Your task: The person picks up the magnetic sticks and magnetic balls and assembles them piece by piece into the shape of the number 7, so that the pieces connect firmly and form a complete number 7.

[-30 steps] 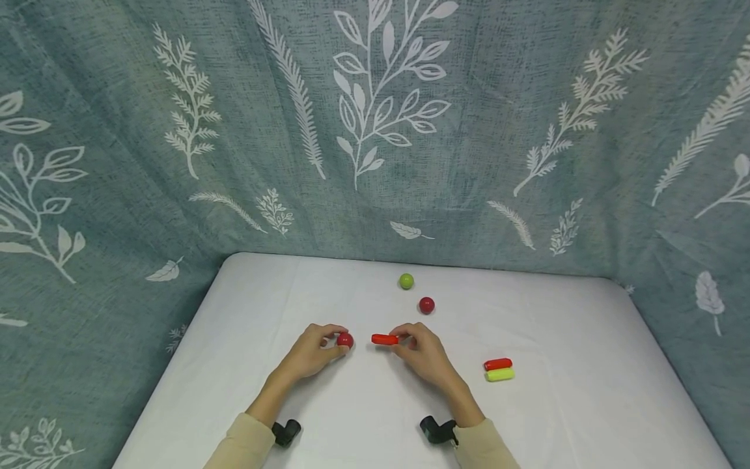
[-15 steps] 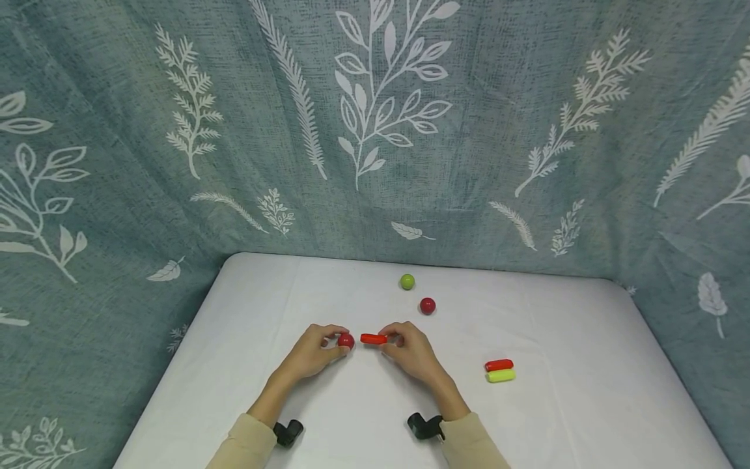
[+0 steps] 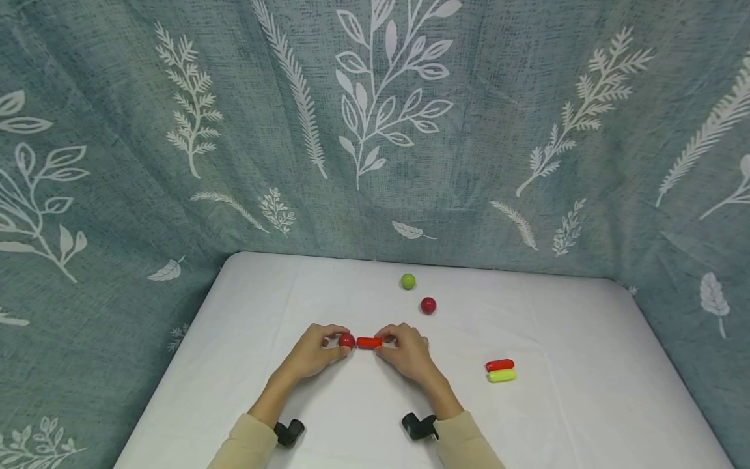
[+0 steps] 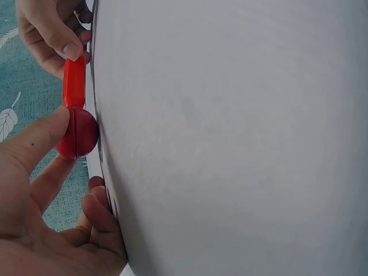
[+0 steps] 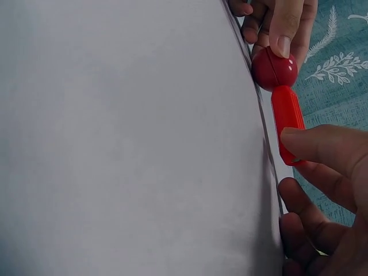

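Note:
A dark red ball [image 3: 346,341] with a seam round it is pinched between the thumb and fingers of my left hand [image 3: 316,352]. My right hand [image 3: 406,352] pinches a short, bright red plastic stick [image 3: 368,342] by its right end. The stick's free end points at the ball. In the left wrist view, the end of the red stick [image 4: 74,83] meets the ball [image 4: 86,132] right beside my left thumb. From the right wrist, the ball [image 5: 270,70] sits at the tip of the stick [image 5: 286,109], and my right thumb lies across the stick's other end.
Beyond my hands on the white table [image 3: 281,293] lie a green ball [image 3: 407,281] and another dark red ball [image 3: 428,305]. To the right, a red stick [image 3: 500,365] lies alongside a yellow-green stick [image 3: 502,376]. A patterned teal curtain [image 3: 328,215] hangs behind the table.
My right hand has moved left with the red stick, closing the gap to the ball. My left hand stays almost where it was, still holding the ball.

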A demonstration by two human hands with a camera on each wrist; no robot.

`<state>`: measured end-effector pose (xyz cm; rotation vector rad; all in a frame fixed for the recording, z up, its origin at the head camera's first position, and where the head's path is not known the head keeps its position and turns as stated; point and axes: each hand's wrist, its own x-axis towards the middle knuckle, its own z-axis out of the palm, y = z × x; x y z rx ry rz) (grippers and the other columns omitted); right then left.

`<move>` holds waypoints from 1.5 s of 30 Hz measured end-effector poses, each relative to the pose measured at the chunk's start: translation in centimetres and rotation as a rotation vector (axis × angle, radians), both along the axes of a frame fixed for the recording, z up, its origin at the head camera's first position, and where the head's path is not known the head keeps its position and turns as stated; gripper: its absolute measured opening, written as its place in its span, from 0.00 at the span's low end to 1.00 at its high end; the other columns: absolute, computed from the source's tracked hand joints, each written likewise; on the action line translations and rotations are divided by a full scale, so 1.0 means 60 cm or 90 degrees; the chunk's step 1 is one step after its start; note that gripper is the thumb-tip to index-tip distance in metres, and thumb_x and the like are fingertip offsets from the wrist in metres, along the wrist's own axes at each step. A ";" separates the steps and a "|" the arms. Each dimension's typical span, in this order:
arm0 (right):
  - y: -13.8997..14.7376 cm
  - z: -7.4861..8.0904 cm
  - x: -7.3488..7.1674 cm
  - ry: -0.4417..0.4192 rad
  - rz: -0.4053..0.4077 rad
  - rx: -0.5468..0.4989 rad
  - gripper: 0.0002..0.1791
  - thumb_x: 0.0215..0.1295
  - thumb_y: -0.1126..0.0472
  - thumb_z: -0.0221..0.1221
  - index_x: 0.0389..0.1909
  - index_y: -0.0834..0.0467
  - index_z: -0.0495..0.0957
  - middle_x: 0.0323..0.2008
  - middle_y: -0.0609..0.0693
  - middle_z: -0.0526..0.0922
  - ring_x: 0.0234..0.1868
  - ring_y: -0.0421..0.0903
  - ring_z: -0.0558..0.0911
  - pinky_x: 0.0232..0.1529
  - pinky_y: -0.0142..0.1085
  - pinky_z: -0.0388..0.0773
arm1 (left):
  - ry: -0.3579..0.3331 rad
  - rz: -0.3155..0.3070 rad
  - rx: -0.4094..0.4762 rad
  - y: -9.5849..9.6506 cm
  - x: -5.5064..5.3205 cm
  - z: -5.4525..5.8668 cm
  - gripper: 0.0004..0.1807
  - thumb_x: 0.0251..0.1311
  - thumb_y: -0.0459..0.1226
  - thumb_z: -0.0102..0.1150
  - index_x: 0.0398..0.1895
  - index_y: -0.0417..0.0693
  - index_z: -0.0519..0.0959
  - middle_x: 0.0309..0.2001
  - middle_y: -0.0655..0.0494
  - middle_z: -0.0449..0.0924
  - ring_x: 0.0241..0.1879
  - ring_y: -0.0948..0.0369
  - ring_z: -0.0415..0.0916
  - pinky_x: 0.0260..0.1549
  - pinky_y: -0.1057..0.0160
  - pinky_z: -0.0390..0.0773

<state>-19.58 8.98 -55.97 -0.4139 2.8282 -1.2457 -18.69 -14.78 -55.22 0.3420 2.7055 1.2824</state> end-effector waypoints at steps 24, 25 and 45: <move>0.001 -0.003 -0.001 -0.023 -0.003 -0.027 0.08 0.59 0.60 0.70 0.40 0.49 0.86 0.35 0.43 0.80 0.38 0.45 0.72 0.42 0.47 0.58 | -0.007 0.000 -0.008 0.003 0.000 0.003 0.19 0.60 0.43 0.71 0.55 0.53 0.84 0.50 0.48 0.78 0.45 0.52 0.72 0.38 0.52 0.75; 0.002 -0.003 -0.001 -0.025 -0.003 -0.032 0.08 0.59 0.60 0.70 0.40 0.49 0.86 0.35 0.43 0.81 0.38 0.45 0.72 0.42 0.47 0.58 | -0.009 0.002 -0.011 0.003 0.000 0.003 0.19 0.60 0.43 0.71 0.54 0.54 0.84 0.50 0.48 0.78 0.45 0.52 0.72 0.37 0.53 0.75; 0.006 -0.001 0.001 -0.040 -0.006 -0.049 0.09 0.60 0.59 0.69 0.42 0.49 0.85 0.35 0.42 0.81 0.39 0.46 0.74 0.43 0.45 0.61 | -0.027 0.017 -0.007 0.002 0.001 0.003 0.19 0.60 0.46 0.70 0.54 0.56 0.84 0.47 0.49 0.75 0.44 0.53 0.69 0.35 0.56 0.72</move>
